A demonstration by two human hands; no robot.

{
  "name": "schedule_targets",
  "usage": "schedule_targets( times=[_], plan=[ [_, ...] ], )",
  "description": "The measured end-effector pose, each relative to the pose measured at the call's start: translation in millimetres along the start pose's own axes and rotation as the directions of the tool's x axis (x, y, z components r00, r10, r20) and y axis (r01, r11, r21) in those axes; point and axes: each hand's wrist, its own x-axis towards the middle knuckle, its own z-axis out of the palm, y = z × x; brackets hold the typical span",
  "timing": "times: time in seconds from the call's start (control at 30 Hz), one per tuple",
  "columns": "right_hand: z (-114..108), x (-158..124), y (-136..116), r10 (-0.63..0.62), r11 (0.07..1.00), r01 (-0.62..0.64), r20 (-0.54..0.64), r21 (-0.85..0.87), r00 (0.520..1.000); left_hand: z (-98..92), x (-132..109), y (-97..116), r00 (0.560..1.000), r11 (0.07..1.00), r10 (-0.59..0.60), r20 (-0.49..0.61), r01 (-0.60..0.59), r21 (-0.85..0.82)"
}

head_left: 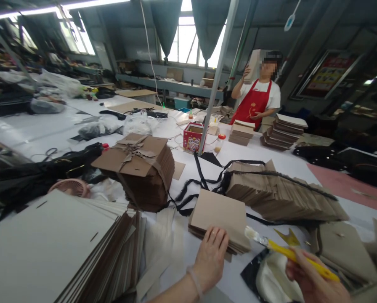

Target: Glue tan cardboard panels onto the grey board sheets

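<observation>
My left hand (211,254) lies flat, fingers stretched out, on the near edge of a small stack of brown cardboard sheets (221,216). My right hand (314,282) is closed round the yellow handle of a glue brush (289,251); its pale, glue-laden bristles touch the stack's right edge. Below the brush sits a pool of white glue (275,277) on a black sheet.
A large pile of grey boards (59,248) fills the near left. A tied cardboard bundle (141,172) and a fanned row of brown pieces (283,193) with black ribbon lie ahead. Across the table a person in a red apron (259,101) lifts a box beside more stacks (285,130).
</observation>
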Motion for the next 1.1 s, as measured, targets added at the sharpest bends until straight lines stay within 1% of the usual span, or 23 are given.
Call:
schedule_targets(
  times=[0.07,0.13,0.17,0.23,0.3,0.37,0.47,0.53,0.6,0.67,0.73,0.8,0.83,0.9,1.03,1.1],
  plan=[
    [51,9,-20,-0.015,1.0,0.016,0.131,-0.011,0.991,2.8,-1,-2,1.0,1.0,0.009,-0.03,-0.009,0.012],
    [95,19,-29,-0.037,0.998,0.05,0.249,-0.049,0.968,4.9,-1,-3,0.998,1.0,0.011,-0.069,-0.009,0.028],
    [113,25,-30,-0.041,0.995,0.068,0.311,-0.076,0.95,6.0,-1,-4,0.996,0.999,0.011,-0.087,-0.007,0.036],
    [141,35,-28,-0.032,0.985,0.1,0.415,-0.142,0.909,8.7,-1,-5,0.992,0.998,0.014,-0.127,-0.007,0.058],
    [162,44,-24,0.008,0.968,0.115,0.487,-0.222,0.873,13.1,1,-7,0.985,0.997,0.028,-0.172,-0.015,0.078],
    [178,51,-19,0.061,0.95,0.113,0.53,-0.29,0.846,19.4,3,-9,0.968,0.996,0.038,-0.249,-0.015,0.093],
    [196,64,-9,0.112,0.929,0.114,0.559,-0.352,0.821,29.7,9,-13,0.913,0.994,0.054,-0.404,-0.009,0.112],
    [205,79,-1,0.089,0.916,0.146,0.546,-0.373,0.833,34.7,13,-15,0.871,0.991,0.077,-0.485,-0.014,0.132],
    [212,97,5,0.016,0.904,0.195,0.485,-0.381,0.875,37.1,17,-16,0.847,0.989,0.097,-0.523,-0.024,0.144],
    [215,116,8,-0.058,0.896,0.223,0.397,-0.383,0.916,37.5,20,-17,0.839,0.991,0.098,-0.535,-0.03,0.133],
    [213,129,8,-0.1,0.896,0.229,0.328,-0.381,0.939,36.6,21,-17,0.84,0.993,0.089,-0.536,-0.033,0.112],
    [204,137,7,-0.114,0.896,0.226,0.294,-0.383,0.949,35.2,21,-18,0.851,0.995,0.084,-0.518,-0.041,0.095],
    [196,139,7,-0.117,0.895,0.223,0.279,-0.387,0.953,34.3,20,-18,0.863,0.996,0.08,-0.498,-0.044,0.084],
    [173,142,5,-0.117,0.891,0.209,0.239,-0.404,0.964,32.4,19,-19,0.892,0.998,0.06,-0.448,-0.038,0.059],
    [111,152,-8,-0.119,0.866,0.168,0.133,-0.471,0.984,26.2,17,-19,0.927,0.999,0.027,-0.374,-0.016,0.033],
    [86,152,-19,-0.185,0.827,0.194,0.07,-0.528,0.98,20.9,18,-18,0.951,1.0,0.013,-0.309,-0.017,-0.01]
  ],
)
